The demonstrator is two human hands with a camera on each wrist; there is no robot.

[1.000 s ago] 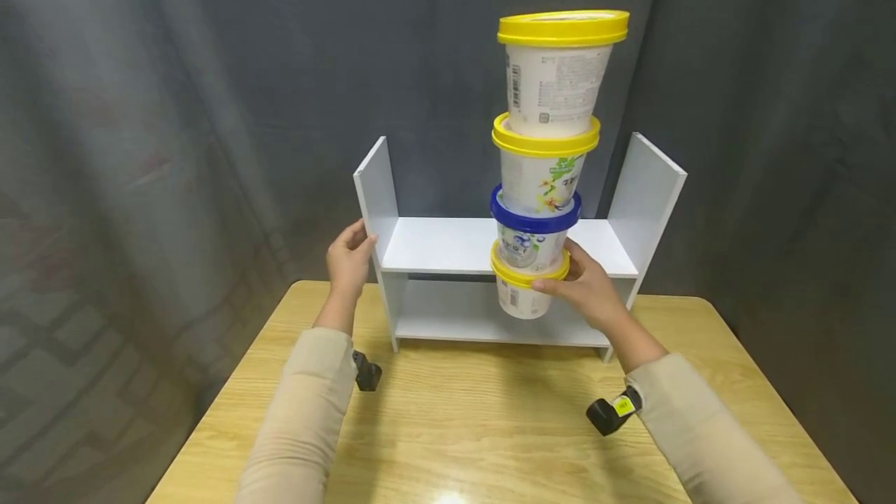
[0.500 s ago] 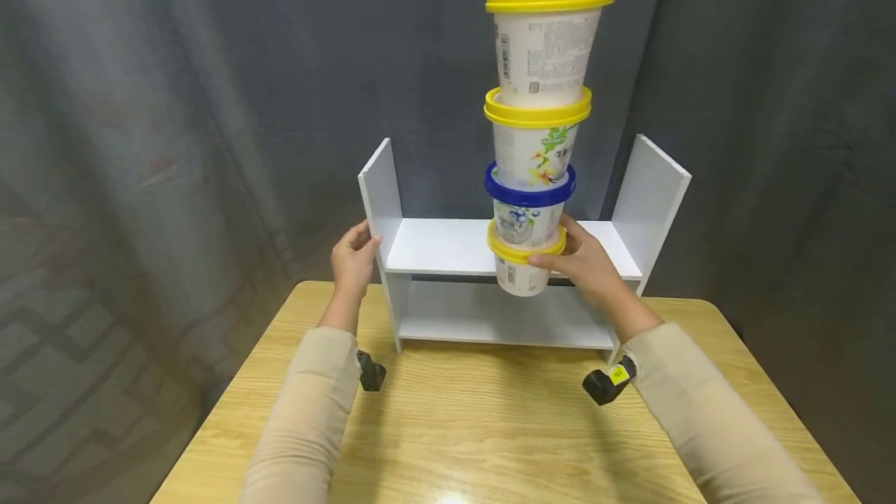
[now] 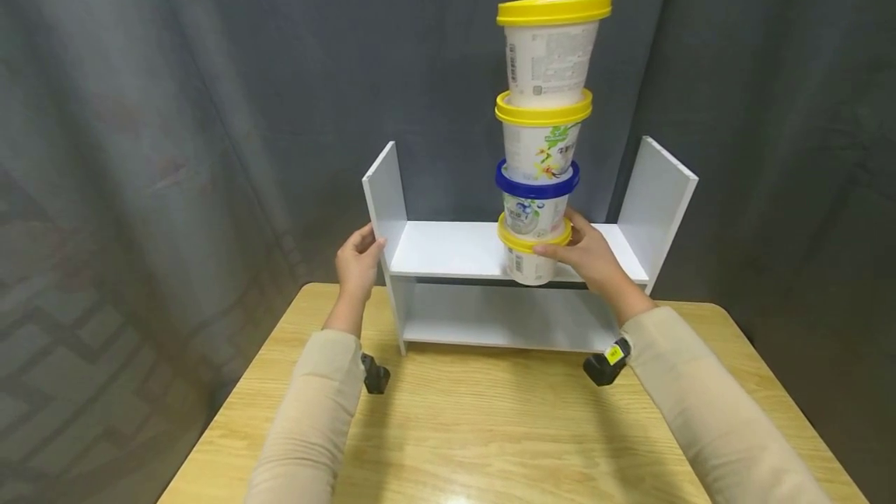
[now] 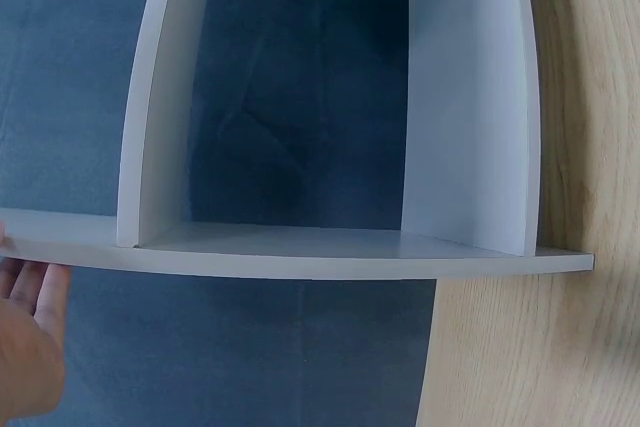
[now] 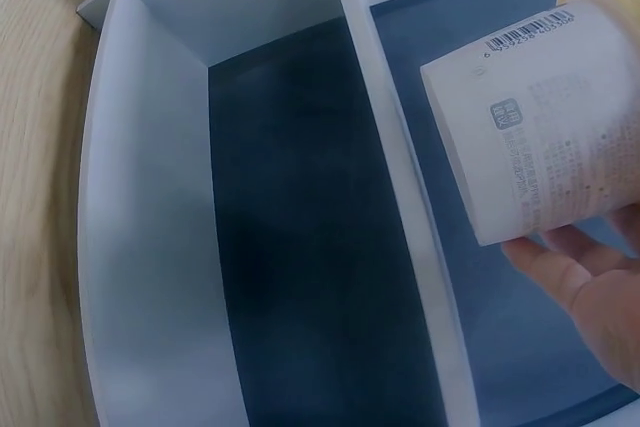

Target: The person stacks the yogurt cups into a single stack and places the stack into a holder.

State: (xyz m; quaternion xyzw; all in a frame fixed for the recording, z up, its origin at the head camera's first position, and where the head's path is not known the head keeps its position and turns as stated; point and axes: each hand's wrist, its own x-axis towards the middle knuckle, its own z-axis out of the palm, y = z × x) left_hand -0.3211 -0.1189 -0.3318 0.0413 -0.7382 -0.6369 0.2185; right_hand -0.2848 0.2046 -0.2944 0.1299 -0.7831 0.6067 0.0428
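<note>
A leaning stack of white tubs rises in front of the white shelf [image 3: 448,243]. My right hand [image 3: 595,259] grips the lowest, yellow-lidded tub [image 3: 525,264], thumb in front and fingers round its far side. On it stand a blue-lidded tub [image 3: 525,212], a yellow-lidded tub with flowers on its label [image 3: 535,150] and a larger yellow-lidded tub [image 3: 553,61] at the top. In the right wrist view a gap shows between the lowest tub's base [image 5: 460,157] and the upper board [image 5: 400,157]. My left hand [image 3: 358,263] grips the front edge of the shelf's left side panel [image 3: 387,197].
The shelf stands on a wooden table [image 3: 476,418], with an upper board and a lower board [image 3: 476,321] between its side panels. The right side panel [image 3: 656,201] rises beside the stack. Grey curtain [image 3: 315,61] hangs behind and on both sides.
The right hand first lifts the stack, then carries it a little farther away, toward the upper board. The left hand keeps its hold on the side panel.
</note>
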